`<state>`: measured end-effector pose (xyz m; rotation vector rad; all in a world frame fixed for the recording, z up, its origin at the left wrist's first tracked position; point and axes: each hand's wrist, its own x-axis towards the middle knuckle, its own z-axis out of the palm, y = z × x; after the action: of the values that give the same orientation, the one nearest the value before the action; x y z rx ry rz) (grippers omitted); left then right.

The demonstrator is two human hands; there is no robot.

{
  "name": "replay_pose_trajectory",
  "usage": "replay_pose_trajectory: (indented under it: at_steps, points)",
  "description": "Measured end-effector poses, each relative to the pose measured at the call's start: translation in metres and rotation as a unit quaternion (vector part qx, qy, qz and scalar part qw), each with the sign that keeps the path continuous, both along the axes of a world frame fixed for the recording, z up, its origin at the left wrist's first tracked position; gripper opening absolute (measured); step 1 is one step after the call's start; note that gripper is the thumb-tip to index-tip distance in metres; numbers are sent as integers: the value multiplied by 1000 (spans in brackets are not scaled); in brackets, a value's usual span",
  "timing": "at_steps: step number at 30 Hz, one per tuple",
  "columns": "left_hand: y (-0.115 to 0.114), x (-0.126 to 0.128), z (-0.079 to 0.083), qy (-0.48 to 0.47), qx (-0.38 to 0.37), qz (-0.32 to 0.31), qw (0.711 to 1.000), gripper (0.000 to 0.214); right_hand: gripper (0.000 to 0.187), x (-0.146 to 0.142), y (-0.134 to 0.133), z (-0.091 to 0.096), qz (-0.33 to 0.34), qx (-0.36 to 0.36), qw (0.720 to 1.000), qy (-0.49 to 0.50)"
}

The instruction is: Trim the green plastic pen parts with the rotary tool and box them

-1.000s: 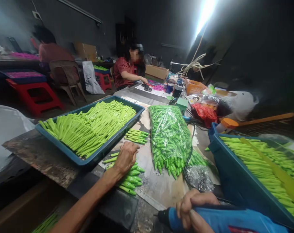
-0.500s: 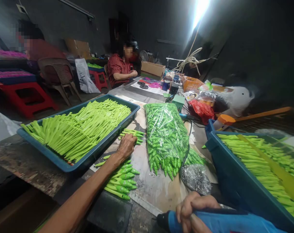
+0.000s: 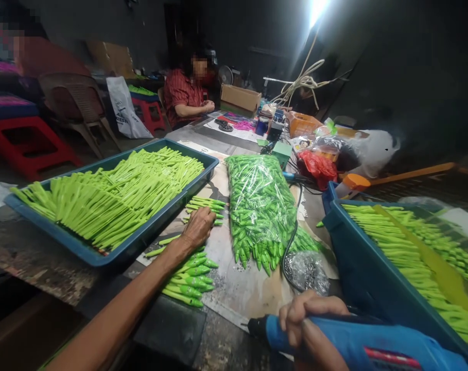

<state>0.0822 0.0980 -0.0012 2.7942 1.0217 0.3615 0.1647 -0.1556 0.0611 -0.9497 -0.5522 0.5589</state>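
1. Nearest the camera, the right hand (image 3: 307,322) was clenched around a blue power tool (image 3: 357,345), its dark tip pointing left over the tabletop (image 3: 44,257). That grip looked the same as a second earlier. A red strip ran along the tool's body, but no brand could be read.
2. The left hand (image 3: 197,226) lay palm down, fingers curled, on a row of green pen pieces (image 3: 191,278). Whether it actually gripped one could not be told.
3. Within that second it had slid away from the near end of the row toward a smaller bunch (image 3: 206,205) just beyond its fingertips, so the pieces being handled were the farther ones.
4. A blue tray (image 3: 83,252) heaped with green pen barrels (image 3: 110,196) sat just left of the hand, and a clear bag of green tips (image 3: 259,206) lay to its right, with a second tray (image 3: 365,278) beyond that.
5. Farther back, a seated person in a red shirt (image 3: 179,95) worked at the same tabletop near a cardboard box (image 3: 239,98).
6. A white bag (image 3: 123,111) carried dark lettering, too blurred to read.
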Motion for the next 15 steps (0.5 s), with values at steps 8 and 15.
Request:
replay_pose_trajectory:
  at_steps: [8,15]
  points:
    - [-14,1,22,-78,8,22,997,21,15,1,19,-2,-73,5,997,-21]
    - [-64,-13,64,-204,-103,20,973,14,15,2,47,-3,-137,7,990,-18]
